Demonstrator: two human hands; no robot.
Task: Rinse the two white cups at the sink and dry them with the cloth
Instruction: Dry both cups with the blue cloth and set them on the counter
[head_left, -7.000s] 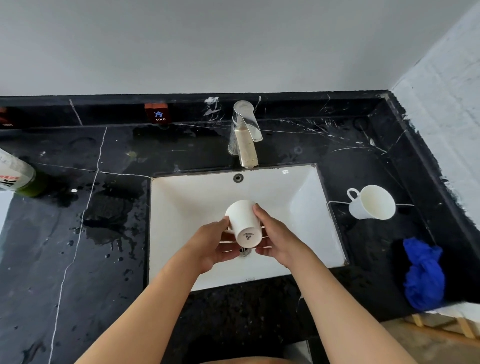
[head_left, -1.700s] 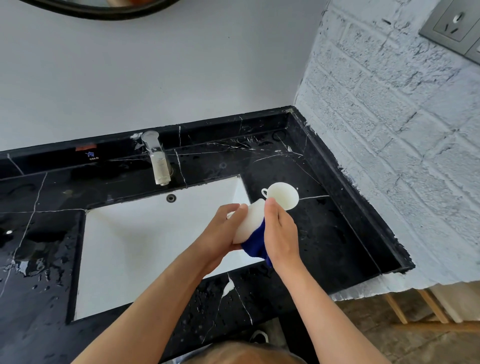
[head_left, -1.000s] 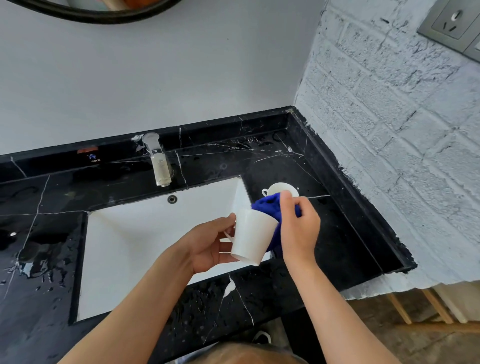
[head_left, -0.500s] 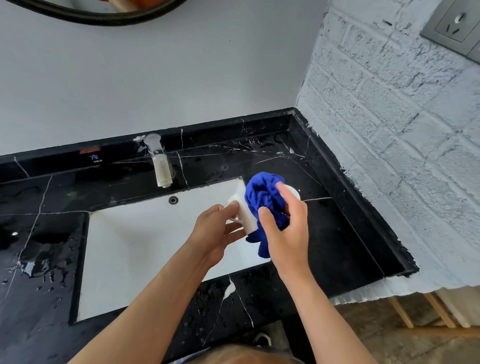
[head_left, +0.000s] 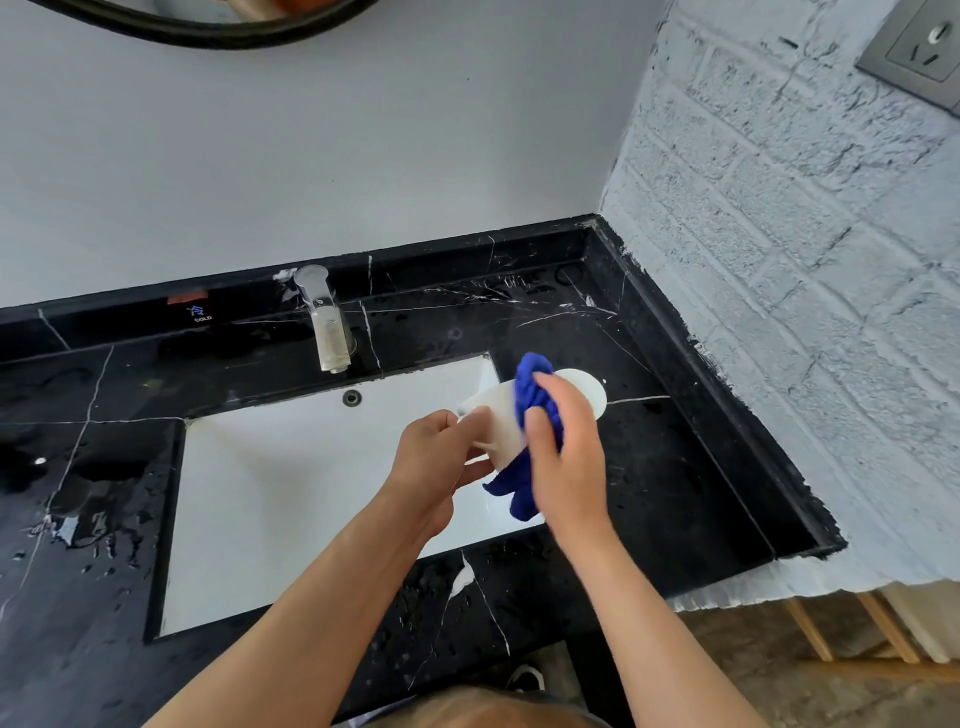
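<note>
Over the sink (head_left: 291, 493), two cups (head_left: 496, 423) (one cloth (head_left: 530, 395)).

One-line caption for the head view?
Left hand holds a white cup while right hand wipes it with blue cloth.

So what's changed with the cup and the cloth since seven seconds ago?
Then both hands held the cup upside down over the sink, and the blue cloth lay on the counter. Now the right hand grips the cloth and presses it on the cup, which the left hand holds by the sink's right edge. The second cup is in its place on the counter; the tap is off.
</note>
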